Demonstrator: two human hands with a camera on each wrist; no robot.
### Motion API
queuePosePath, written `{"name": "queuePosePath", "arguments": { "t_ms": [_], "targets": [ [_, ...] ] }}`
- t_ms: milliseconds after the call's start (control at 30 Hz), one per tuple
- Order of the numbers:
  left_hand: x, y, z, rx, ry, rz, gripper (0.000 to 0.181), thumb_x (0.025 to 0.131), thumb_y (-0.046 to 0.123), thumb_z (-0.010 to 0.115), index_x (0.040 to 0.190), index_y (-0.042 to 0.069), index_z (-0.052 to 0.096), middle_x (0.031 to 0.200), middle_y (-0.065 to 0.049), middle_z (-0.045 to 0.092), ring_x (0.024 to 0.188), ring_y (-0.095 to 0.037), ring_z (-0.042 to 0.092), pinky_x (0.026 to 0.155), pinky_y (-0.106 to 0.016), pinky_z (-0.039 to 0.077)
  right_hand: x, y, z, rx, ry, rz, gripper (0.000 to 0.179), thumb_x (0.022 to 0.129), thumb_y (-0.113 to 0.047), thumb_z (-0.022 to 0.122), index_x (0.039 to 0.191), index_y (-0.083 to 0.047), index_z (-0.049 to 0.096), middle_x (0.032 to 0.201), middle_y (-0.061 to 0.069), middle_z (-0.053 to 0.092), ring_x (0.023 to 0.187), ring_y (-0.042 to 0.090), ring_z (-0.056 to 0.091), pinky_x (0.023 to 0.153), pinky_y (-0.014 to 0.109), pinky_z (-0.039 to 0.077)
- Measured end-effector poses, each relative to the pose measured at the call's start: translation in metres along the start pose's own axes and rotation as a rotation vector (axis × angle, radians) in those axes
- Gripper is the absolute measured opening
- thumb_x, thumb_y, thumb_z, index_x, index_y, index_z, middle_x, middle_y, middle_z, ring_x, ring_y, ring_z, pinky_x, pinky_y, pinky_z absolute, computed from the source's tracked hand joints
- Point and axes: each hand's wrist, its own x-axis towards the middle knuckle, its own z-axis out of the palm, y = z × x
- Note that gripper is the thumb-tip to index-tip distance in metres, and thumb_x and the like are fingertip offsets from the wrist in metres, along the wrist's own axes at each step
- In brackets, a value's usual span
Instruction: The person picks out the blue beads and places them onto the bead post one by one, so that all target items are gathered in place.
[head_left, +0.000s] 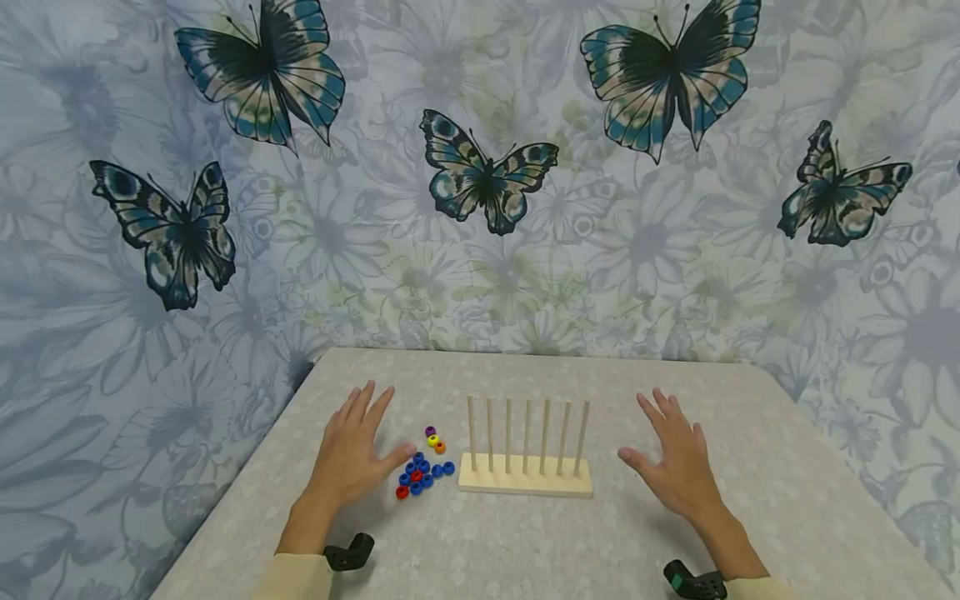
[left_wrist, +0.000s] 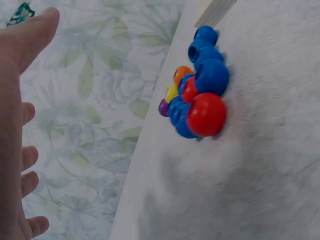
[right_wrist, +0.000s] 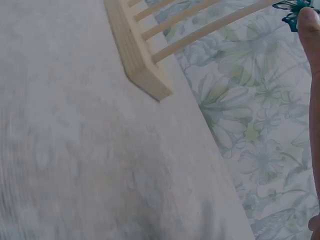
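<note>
My left hand [head_left: 351,458] hovers over the table's left side with fingers spread, holding nothing. Just right of its thumb lies a loose cluster of beads: several blue beads [left_wrist: 212,77], two red beads [left_wrist: 206,114], and farther back one orange bead [head_left: 440,447], one yellow bead [head_left: 432,440] and one purple bead [head_left: 431,431]. A wooden peg stand [head_left: 525,482] with a row of several bare upright pegs is right of the beads. To the right of the stand, my right hand [head_left: 675,462] is held with fingers spread, apart from the stand and gripping nothing.
The table [head_left: 525,550] has a pale patterned cover and meets a butterfly-print wall [head_left: 495,292] at its back edge. Black wrist devices sit at the left cuff [head_left: 349,552] and right cuff [head_left: 694,581].
</note>
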Motion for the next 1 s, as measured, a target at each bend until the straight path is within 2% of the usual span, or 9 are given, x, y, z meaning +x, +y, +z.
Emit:
{"name": "queuePosePath", "arguments": {
  "t_ms": [133,300,500,567,633,733,800,933,1000],
  "targets": [
    [-0.006,0.004,0.011,-0.141,0.025,-0.001,0.087,0.085,0.056,0.073,0.157,0.023,0.035,0.161,-0.017,0.033,0.147,-0.045,0.030,0.102,-0.076,0.032,0.001,-0.003,0.007,0.109,0.029,-0.005,0.078,0.090,-0.033,0.073,0.157,-0.020,0.036,0.160,0.019,0.035,0.147,0.050,0.027,0.103,0.080,0.020],
    [-0.010,0.012,0.023,-0.304,0.003,0.007,0.079,0.086,0.047,0.077,0.153,0.023,0.043,0.158,-0.016,0.038,0.144,-0.042,0.036,0.103,-0.072,0.036,0.002,-0.008,0.015,0.181,0.014,0.001,0.069,0.095,-0.027,0.069,0.155,-0.016,0.037,0.157,0.019,0.039,0.144,0.046,0.034,0.106,0.071,0.029],
    [-0.011,0.020,0.032,-0.432,-0.042,0.000,0.070,0.087,0.040,0.078,0.148,0.025,0.048,0.156,-0.012,0.040,0.143,-0.041,0.036,0.105,-0.071,0.035,-0.002,-0.012,0.026,0.228,-0.031,0.021,0.057,0.099,-0.025,0.063,0.151,-0.011,0.043,0.151,0.017,0.048,0.138,0.042,0.044,0.106,0.066,0.036],
    [-0.013,0.022,0.032,-0.463,-0.059,-0.014,0.067,0.086,0.037,0.079,0.146,0.025,0.051,0.155,-0.012,0.041,0.143,-0.041,0.036,0.105,-0.072,0.035,-0.005,-0.013,0.031,0.254,-0.066,0.044,0.054,0.101,-0.026,0.061,0.150,-0.010,0.045,0.147,0.016,0.052,0.133,0.040,0.050,0.101,0.061,0.043],
    [-0.015,0.025,0.031,-0.483,-0.075,-0.028,0.066,0.085,0.035,0.080,0.144,0.025,0.052,0.153,-0.012,0.043,0.142,-0.041,0.037,0.105,-0.072,0.035,-0.007,-0.015,0.036,0.274,-0.113,0.087,0.051,0.102,-0.030,0.059,0.148,-0.011,0.047,0.144,0.013,0.056,0.125,0.033,0.056,0.091,0.051,0.050],
    [-0.017,0.027,0.031,-0.487,-0.089,-0.027,0.065,0.084,0.036,0.081,0.143,0.025,0.054,0.148,-0.009,0.049,0.139,-0.038,0.042,0.105,-0.069,0.037,-0.010,-0.016,0.043,0.326,-0.182,0.148,0.050,0.101,-0.034,0.060,0.145,-0.014,0.050,0.138,0.010,0.061,0.109,0.021,0.060,0.079,0.036,0.049],
    [-0.018,0.026,0.033,-0.489,-0.086,-0.016,0.065,0.083,0.035,0.082,0.141,0.025,0.055,0.142,-0.005,0.054,0.135,-0.034,0.047,0.105,-0.065,0.039,-0.010,-0.017,0.045,0.366,-0.241,0.193,0.049,0.100,-0.039,0.061,0.143,-0.019,0.052,0.136,0.007,0.063,0.102,0.015,0.059,0.076,0.029,0.048],
    [-0.018,0.024,0.037,-0.507,-0.102,-0.018,0.063,0.082,0.035,0.083,0.139,0.026,0.058,0.135,0.004,0.059,0.130,-0.026,0.051,0.104,-0.060,0.042,-0.009,-0.020,0.046,0.408,-0.333,0.216,0.047,0.097,-0.043,0.065,0.138,-0.024,0.056,0.133,0.005,0.064,0.099,0.013,0.059,0.074,0.025,0.049],
    [-0.015,0.024,0.039,-0.515,-0.124,-0.030,0.063,0.082,0.038,0.083,0.139,0.025,0.059,0.136,0.007,0.059,0.131,-0.024,0.050,0.104,-0.058,0.042,-0.008,-0.021,0.045,0.402,-0.348,0.209,0.046,0.095,-0.044,0.067,0.136,-0.026,0.058,0.132,0.003,0.064,0.099,0.013,0.060,0.076,0.026,0.050]
  ]
}}
